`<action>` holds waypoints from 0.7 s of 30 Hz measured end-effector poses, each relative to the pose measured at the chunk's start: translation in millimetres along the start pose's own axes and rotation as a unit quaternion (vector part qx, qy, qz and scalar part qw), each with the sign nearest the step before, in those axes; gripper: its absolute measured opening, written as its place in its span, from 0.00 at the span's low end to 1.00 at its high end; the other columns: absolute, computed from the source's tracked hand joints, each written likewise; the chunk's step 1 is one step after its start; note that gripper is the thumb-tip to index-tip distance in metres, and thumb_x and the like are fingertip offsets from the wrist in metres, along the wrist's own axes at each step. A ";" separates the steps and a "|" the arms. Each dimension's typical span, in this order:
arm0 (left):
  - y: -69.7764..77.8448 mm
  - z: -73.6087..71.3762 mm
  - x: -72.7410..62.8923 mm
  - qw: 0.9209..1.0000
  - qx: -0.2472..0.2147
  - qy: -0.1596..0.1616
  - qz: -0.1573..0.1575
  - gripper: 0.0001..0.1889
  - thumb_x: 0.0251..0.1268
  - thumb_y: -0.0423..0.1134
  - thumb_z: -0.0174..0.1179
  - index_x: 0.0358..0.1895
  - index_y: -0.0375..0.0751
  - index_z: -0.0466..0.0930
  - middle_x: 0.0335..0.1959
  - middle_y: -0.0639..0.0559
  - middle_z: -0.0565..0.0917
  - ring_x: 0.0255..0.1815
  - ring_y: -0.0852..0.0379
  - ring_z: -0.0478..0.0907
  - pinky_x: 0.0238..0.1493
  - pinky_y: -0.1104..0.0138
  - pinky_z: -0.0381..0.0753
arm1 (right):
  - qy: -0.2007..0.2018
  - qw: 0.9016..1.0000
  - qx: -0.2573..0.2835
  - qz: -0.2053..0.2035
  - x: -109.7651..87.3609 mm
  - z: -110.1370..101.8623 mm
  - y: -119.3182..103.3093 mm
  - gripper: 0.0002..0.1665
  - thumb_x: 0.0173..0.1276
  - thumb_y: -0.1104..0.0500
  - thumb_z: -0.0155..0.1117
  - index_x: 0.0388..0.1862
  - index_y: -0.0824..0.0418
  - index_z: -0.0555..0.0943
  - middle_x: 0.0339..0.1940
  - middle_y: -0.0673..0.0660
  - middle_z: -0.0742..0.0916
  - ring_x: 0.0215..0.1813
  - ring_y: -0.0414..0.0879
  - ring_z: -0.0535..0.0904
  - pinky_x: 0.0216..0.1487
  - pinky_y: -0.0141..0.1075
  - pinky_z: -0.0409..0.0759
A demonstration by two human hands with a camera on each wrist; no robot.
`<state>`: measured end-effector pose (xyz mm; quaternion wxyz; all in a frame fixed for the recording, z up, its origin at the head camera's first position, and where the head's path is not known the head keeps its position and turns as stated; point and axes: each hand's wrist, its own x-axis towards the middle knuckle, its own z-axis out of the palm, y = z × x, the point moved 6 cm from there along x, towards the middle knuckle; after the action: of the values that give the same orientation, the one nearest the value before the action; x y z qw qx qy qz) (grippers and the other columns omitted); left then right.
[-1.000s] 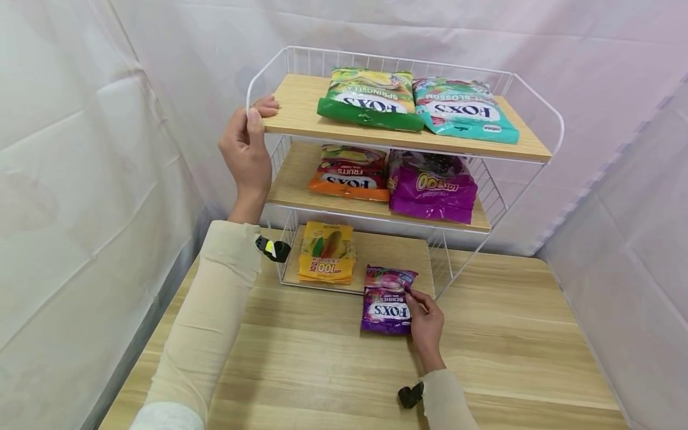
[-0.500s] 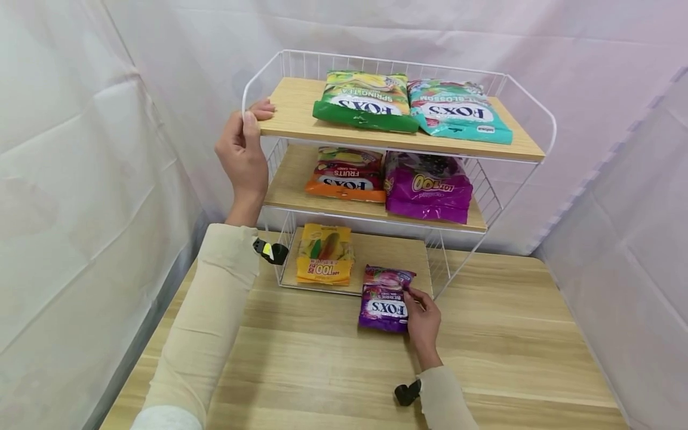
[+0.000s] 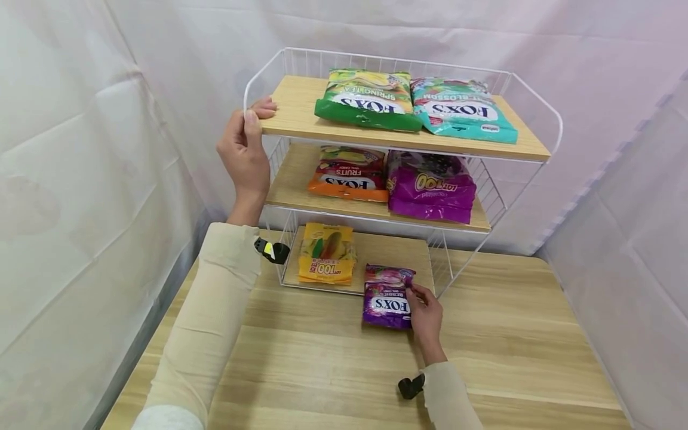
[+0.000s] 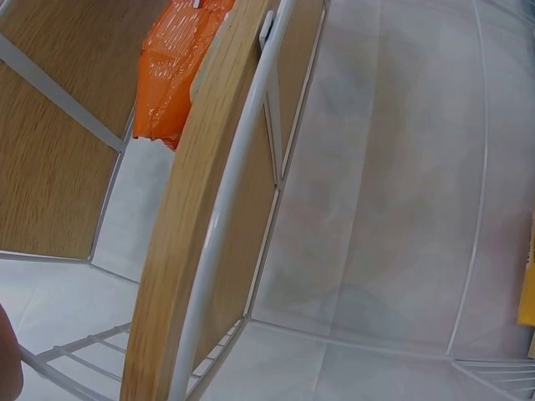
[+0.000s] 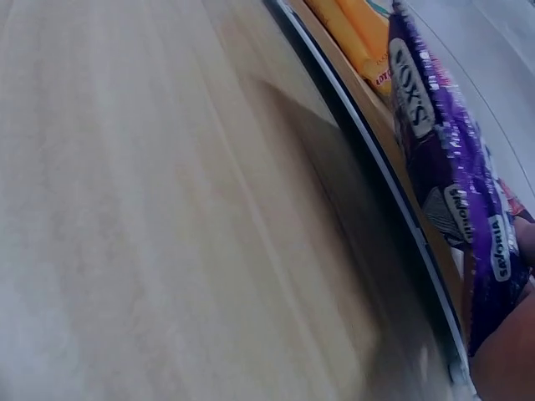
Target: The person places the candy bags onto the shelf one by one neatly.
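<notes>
My right hand (image 3: 427, 316) pinches the right edge of a purple candy bag (image 3: 387, 298) marked Fox's Berries. In the head view the bag overlaps the front edge of the bottom shelf (image 3: 392, 245); the right wrist view shows it raised off the wood. At the top left, my left hand (image 3: 244, 155) grips the corner of the white wire rack (image 3: 248, 89), thumb in front and fingertips over the top shelf (image 3: 295, 95). A yellow candy bag (image 3: 326, 254) lies on the left of the bottom shelf.
Green (image 3: 368, 98) and teal (image 3: 462, 110) candy bags lie on the top shelf. The middle shelf holds a red-orange bag (image 3: 349, 173) and a magenta bag (image 3: 432, 188). The wooden table (image 3: 322, 358) extends in front. White sheets (image 3: 80, 179) hang around it.
The front end of the purple candy bag has shifted slightly toward the rack, still pinched by my right hand. My left hand keeps its grip on the rack corner.
</notes>
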<state>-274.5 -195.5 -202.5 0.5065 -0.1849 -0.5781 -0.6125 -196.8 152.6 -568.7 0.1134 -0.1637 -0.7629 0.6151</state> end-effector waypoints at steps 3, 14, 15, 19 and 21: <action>0.2 -0.6 0.2 1.000 0.000 0.003 -0.002 0.13 0.67 0.25 0.45 0.30 0.23 0.79 0.35 0.29 0.83 0.46 0.43 0.81 0.56 0.59 0.75 | -0.025 1.000 -0.017 0.001 -1.7 0.3 -0.2 0.18 0.69 0.58 0.61 0.53 0.66 0.78 0.45 0.63 0.82 0.45 0.50 0.78 0.39 0.24 0.75; 0.7 -0.6 0.3 1.000 0.003 -0.001 0.000 0.13 0.67 0.26 0.45 0.31 0.22 0.79 0.35 0.30 0.83 0.46 0.44 0.81 0.56 0.58 0.75 | -0.056 0.993 -0.102 -0.033 -11.3 -0.3 -10.1 0.23 0.68 0.59 0.62 0.59 0.65 0.73 0.50 0.63 0.81 0.46 0.53 0.79 0.38 0.34 0.80; 0.8 -0.5 0.3 1.000 0.000 -0.001 0.000 0.13 0.67 0.26 0.45 0.31 0.22 0.79 0.35 0.30 0.83 0.46 0.44 0.81 0.56 0.58 0.75 | -0.061 0.990 -0.115 -0.047 -12.9 -1.0 -13.6 0.24 0.68 0.60 0.62 0.60 0.66 0.72 0.51 0.64 0.81 0.46 0.55 0.79 0.40 0.38 0.80; 0.4 -0.6 0.5 1.000 -0.007 0.000 -0.001 0.13 0.66 0.25 0.45 0.31 0.22 0.79 0.35 0.30 0.83 0.46 0.43 0.81 0.56 0.58 0.75 | -0.077 0.970 -0.188 -0.135 -22.4 -3.9 -29.8 0.26 0.65 0.64 0.64 0.61 0.68 0.71 0.54 0.68 0.77 0.50 0.60 0.78 0.46 0.49 0.80; 0.4 -0.8 0.6 1.000 -0.009 0.000 -0.002 0.13 0.66 0.25 0.45 0.31 0.22 0.79 0.35 0.29 0.83 0.46 0.43 0.81 0.56 0.58 0.75 | -0.075 0.948 -0.237 -0.200 -30.9 -4.6 -40.6 0.26 0.63 0.66 0.66 0.60 0.69 0.72 0.55 0.70 0.76 0.52 0.62 0.76 0.48 0.53 0.78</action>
<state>-274.2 -196.3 -202.0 0.5038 -0.1887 -0.5729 -0.6184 -171.0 137.0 -527.2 0.1345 0.0164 -0.9101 0.3916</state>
